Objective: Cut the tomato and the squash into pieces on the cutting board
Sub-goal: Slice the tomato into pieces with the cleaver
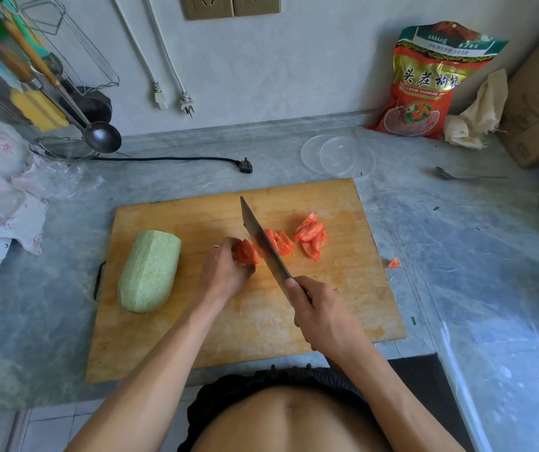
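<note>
Head view: ref. landmark = wooden cutting board (343,308), lying on grey marbled countertop (490,256).

Left hand (225,272), approx. board centre: fingers curled round the uncut tomato piece (247,252), holding it on the board.

Right hand (323,316), board's near-right area: wrapped round the cleaver handle, index finger along the blade spine. Cleaver (263,243) blade runs diagonally toward the board's far edge, set just right of the held piece.

Cut tomato wedges (310,236): on board, right of blade, in two loose clusters. One stray tomato bit (393,263) lies off the board, just past its right edge.

Peeled squash (150,272), pale green, whole: on board's left side, lengthwise, well apart from the left hand.

Beyond the board's far edge: black power plug w/ cord (245,166), clear plastic lids (338,155). Far-right of board: red goji-berry bag (425,83) against the wall, metal spoon (457,176). Far-left: ladle (102,137), wire strainer (64,149).
</note>
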`<action>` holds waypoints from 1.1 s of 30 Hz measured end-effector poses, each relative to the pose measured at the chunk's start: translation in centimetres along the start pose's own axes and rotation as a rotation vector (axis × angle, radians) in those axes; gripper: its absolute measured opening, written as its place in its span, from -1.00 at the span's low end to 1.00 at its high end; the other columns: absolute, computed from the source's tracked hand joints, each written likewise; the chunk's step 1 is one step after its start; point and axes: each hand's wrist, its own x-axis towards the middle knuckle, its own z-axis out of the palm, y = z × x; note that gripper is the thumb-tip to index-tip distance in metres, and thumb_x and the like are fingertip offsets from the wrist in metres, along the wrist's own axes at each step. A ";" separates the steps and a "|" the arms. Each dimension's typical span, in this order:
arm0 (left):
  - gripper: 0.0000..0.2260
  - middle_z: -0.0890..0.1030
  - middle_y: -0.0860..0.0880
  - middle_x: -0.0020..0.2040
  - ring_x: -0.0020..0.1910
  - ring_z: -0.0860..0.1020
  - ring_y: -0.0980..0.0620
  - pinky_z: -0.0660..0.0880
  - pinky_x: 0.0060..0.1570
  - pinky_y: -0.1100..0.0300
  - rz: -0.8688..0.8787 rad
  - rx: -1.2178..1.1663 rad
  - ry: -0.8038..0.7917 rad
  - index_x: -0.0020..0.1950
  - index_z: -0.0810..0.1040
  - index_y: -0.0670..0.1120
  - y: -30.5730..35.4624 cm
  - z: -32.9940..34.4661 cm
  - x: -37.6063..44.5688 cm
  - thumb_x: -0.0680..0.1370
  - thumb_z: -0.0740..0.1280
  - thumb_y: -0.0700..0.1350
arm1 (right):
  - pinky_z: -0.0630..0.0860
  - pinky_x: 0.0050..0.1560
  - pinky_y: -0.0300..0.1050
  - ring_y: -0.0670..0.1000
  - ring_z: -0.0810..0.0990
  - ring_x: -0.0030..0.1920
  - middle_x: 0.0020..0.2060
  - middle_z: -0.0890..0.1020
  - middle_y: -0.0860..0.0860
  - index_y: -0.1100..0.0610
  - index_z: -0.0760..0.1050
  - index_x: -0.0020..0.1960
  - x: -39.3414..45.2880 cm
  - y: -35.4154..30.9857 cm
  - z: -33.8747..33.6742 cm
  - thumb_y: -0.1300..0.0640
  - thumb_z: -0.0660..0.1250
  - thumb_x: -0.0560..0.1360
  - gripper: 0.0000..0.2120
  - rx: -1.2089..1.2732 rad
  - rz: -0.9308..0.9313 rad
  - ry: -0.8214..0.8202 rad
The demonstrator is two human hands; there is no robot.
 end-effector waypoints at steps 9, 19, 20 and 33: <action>-0.68 0.69 -0.01 0.01 -0.16 0.58 0.16 0.35 -0.34 0.57 0.022 0.004 -0.026 0.15 0.60 -0.11 0.4 0.0 0.0 0.43 0.53 -0.16 | 0.19 -0.45 -0.05 -0.04 0.22 -0.50 -0.50 0.34 0.01 0.09 0.31 -0.30 0.5 0.3 0.7 -0.02 0.10 0.68 -0.60 -0.046 -0.042 -0.002; -0.85 0.70 -0.02 -0.14 -0.19 0.65 0.03 0.39 -0.32 0.41 0.039 0.026 -0.027 -0.10 0.60 -0.02 0.8 -0.2 0.2 0.41 0.47 -0.22 | 0.19 -0.50 -0.19 -0.04 0.22 -0.53 -0.53 0.33 -0.06 0.05 0.30 -0.30 0.3 -0.4 1.0 -0.05 0.10 0.67 -0.61 -0.105 -0.069 -0.029; -0.85 0.69 0.00 -0.15 -0.19 0.63 0.05 0.38 -0.33 0.44 0.024 0.020 -0.030 -0.10 0.59 -0.01 0.7 -0.1 0.2 0.41 0.47 -0.22 | 0.19 -0.51 -0.18 -0.03 0.22 -0.54 -0.53 0.33 -0.05 0.04 0.30 -0.30 0.2 -0.3 1.0 -0.05 0.10 0.67 -0.61 -0.111 -0.070 -0.026; -0.86 0.62 0.11 -0.24 -0.27 0.58 0.16 0.36 -0.37 0.50 0.027 -0.017 0.006 -0.07 0.64 -0.03 0.9 0.1 -0.6 0.42 0.47 -0.22 | 0.19 -0.51 -0.20 0.01 0.26 -0.49 -0.49 0.38 0.00 0.05 0.31 -0.29 1.4 -1.0 1.3 -0.06 0.10 0.67 -0.61 -0.104 -0.044 -0.034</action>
